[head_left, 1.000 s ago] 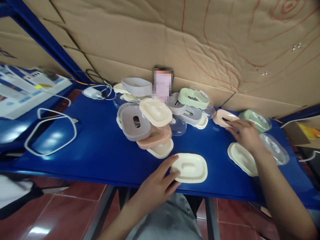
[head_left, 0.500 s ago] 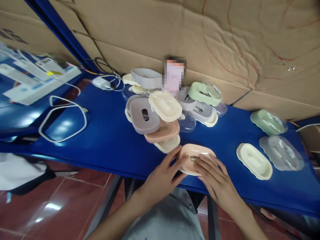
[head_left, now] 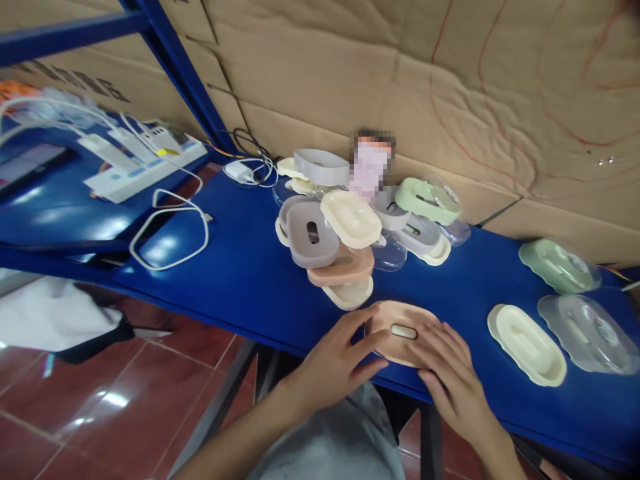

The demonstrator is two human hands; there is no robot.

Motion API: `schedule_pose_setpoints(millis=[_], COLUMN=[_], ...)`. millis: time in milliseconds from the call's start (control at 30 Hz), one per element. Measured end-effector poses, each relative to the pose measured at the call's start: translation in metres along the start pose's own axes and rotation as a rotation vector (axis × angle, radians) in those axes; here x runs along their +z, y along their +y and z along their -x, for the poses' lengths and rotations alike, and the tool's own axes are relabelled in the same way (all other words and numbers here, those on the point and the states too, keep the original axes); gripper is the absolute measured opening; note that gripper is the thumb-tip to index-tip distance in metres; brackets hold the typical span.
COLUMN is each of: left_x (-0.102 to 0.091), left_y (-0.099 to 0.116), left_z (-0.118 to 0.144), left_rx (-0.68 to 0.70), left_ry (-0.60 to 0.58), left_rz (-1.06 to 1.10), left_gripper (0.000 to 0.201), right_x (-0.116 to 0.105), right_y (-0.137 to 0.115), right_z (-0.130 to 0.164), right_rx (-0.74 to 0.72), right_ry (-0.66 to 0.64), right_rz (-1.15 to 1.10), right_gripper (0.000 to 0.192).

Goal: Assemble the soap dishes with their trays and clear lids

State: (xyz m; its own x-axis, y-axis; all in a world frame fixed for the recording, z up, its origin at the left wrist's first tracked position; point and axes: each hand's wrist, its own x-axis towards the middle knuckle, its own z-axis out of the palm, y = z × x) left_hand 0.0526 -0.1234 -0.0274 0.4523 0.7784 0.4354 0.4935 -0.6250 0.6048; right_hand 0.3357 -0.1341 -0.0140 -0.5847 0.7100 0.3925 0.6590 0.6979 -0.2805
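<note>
A peach soap dish tray (head_left: 385,343) with an oblong slot in its floor lies at the front edge of the blue table. My left hand (head_left: 340,353) grips its left end, index finger over the rim and thumb along the near side. Across its right end, my right hand (head_left: 450,373) rests with fingers laid over the rim and thumb below. Something pale shows through the slot. Just behind, a pile holds a grey tray (head_left: 305,243), a cream base (head_left: 351,217) and another peach tray (head_left: 345,265).
To the right sit a cream base (head_left: 527,343), a clear lid (head_left: 593,333) and a green tray (head_left: 550,265) with a clear cover. A blurred-out phone (head_left: 371,163) leans on the cardboard wall. A power strip (head_left: 145,170) and white cable (head_left: 170,263) lie left.
The view has shifted, so things on the table appear further right. Both hands stay on the peach tray; its slot, dark before, now shows pale.
</note>
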Motion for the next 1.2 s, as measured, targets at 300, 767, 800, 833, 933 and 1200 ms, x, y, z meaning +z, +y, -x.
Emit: schedule_pose_setpoints(millis=[300, 767, 800, 833, 933, 1200], left_x=[0.003, 0.002, 0.002, 0.002, 0.002, 0.003], left_y=[0.001, -0.004, -0.004, -0.004, -0.005, -0.010], left_z=[0.000, -0.001, -0.001, -0.001, -0.001, 0.001], left_rx=[-0.029, -0.158, -0.177, -0.188, -0.165, -0.203], left_ry=[0.016, 0.019, 0.010, -0.005, -0.041, -0.026], left_rz=[-0.016, 0.133, 0.151, 0.159, 0.134, 0.200], left_gripper=[0.016, 0.048, 0.058, 0.066, 0.073, 0.056], right_x=[0.023, -0.036, -0.034, -0.030, -0.015, -0.005], right_y=[0.044, 0.023, 0.016, 0.009, -0.008, -0.002], right_z=[-0.131, -0.019, -0.006, 0.005, 0.025, 0.027], right_rx=[0.321, 0.353, 0.349, 0.345, 0.329, 0.199], right_ry=[0.043, -0.010, -0.057, -0.104, -0.149, -0.122], right_rz=[-0.190, -0.133, -0.132, -0.127, -0.074, -0.031], right_gripper=[0.068, 0.061, 0.065, 0.069, 0.080, 0.075])
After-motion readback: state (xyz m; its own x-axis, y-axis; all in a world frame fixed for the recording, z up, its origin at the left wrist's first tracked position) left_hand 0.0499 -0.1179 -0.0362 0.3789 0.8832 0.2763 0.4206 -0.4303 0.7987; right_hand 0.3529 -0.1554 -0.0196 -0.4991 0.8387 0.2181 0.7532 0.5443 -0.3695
